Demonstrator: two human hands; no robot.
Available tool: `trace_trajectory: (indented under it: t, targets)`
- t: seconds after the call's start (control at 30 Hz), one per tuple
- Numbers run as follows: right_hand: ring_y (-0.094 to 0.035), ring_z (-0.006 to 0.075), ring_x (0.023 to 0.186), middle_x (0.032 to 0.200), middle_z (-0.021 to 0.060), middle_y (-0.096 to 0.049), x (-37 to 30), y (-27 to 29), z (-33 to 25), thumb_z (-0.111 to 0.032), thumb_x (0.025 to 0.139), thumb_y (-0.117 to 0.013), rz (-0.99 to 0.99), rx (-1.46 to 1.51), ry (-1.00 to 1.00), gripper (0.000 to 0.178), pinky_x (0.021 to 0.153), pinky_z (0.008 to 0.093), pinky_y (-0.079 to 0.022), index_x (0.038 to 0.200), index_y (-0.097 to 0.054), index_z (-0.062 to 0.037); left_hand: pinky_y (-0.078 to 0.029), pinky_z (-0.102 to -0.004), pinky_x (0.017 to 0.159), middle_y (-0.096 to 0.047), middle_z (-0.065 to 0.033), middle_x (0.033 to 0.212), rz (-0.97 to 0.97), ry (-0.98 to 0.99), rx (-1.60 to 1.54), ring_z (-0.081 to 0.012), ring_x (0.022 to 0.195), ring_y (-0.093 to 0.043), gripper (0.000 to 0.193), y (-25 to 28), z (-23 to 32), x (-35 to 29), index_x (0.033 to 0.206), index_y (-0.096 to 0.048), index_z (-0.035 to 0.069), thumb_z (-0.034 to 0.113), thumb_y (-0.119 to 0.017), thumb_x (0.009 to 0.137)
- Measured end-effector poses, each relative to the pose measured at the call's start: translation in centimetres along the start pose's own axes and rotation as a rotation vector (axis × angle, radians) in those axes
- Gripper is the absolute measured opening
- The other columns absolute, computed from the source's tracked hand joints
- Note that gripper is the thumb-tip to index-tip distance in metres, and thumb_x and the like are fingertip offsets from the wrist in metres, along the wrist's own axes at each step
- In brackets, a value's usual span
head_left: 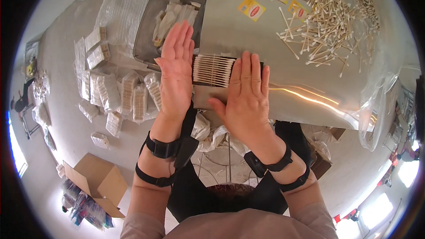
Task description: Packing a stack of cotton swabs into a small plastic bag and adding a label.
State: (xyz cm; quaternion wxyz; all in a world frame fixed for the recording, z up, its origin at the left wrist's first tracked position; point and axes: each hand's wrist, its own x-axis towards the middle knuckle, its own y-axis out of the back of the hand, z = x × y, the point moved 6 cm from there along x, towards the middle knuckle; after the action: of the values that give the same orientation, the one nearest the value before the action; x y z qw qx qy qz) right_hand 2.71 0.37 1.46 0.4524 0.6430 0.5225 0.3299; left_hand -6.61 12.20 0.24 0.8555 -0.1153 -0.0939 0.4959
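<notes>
A row of cotton swabs [213,69] lies side by side on a dark flat base [204,84] near the metal table's front left corner. My left hand [176,73] is upright on its edge at the swabs' left ends, palm turned up, fingers stretched out together. Flat over the right end of the base lies my right hand [249,86], palm down, fingers straight and thumb out to the left. It hides the base's right part, and its index finger borders the swabs' right ends. Neither hand grips anything.
A loose heap of swabs [330,28] covers the table's [239,26] far right, beside several yellow cards [252,9]. Left of the table stands a grey plastic bin [144,35] holding pale pieces. Several bagged packs [106,92] and an open cardboard box [108,179] lie farther left.
</notes>
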Motion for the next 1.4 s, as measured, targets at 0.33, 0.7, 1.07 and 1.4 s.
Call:
trace_trajectory:
  t: [0.33, 0.7, 1.07, 1.4]
  targets:
    - [-0.022, 0.0404, 0.148, 0.154, 0.0279, -0.033, 1.1, 0.4, 0.3, -0.051, 0.085, -0.064, 0.028, -0.039, -0.007, 0.088, 0.119, 0.0605, -0.014, 0.143, -0.041, 0.0107, -0.015, -0.0434, 0.123, -0.028, -0.0214, 0.159, -0.002, 0.019, -0.028, -0.0329, 0.148, -0.027, 0.082, -0.1, -0.6, 0.2, 0.154, -0.024, 0.003, 0.066, -0.02, 0.101]
    - [-0.022, 0.0428, 0.148, 0.153, 0.0299, -0.033, 0.3, 0.1, 0.2, -0.05, 0.084, -0.066, 0.045, 0.0, -0.014, 0.089, 0.118, 0.0614, -0.013, 0.142, -0.041, 0.0121, -0.016, -0.0423, 0.122, -0.031, -0.022, 0.157, 0.019, -0.01, 0.014, -0.0328, 0.147, -0.029, 0.082, 0.3, 0.0, 0.2, 0.153, -0.026, 0.001, 0.064, -0.019, 0.102]
    - [-0.021, 0.0484, 0.146, 0.152, 0.035, -0.031, 0.0, -0.2, -0.6, -0.052, 0.08, -0.069, 0.003, -0.061, -0.011, 0.095, 0.117, 0.0647, -0.013, 0.14, -0.041, 0.0164, -0.016, -0.0426, 0.122, -0.03, -0.0215, 0.158, 0.0, 0.03, -0.056, -0.0323, 0.147, -0.029, 0.084, -0.1, -0.2, 0.2, 0.153, -0.026, 0.001, 0.066, -0.021, 0.101]
    - [-0.023, 0.0464, 0.147, 0.153, 0.0329, -0.03, 0.8, 0.2, -0.1, -0.046, 0.082, -0.069, 0.022, -0.022, -0.01, 0.093, 0.118, 0.0611, -0.015, 0.143, -0.035, 0.0152, -0.016, -0.0423, 0.123, -0.031, -0.0217, 0.158, 0.016, 0.02, -0.026, -0.0322, 0.147, -0.028, 0.086, -0.1, 0.0, 0.3, 0.153, -0.025, 0.0, 0.068, -0.022, 0.1]
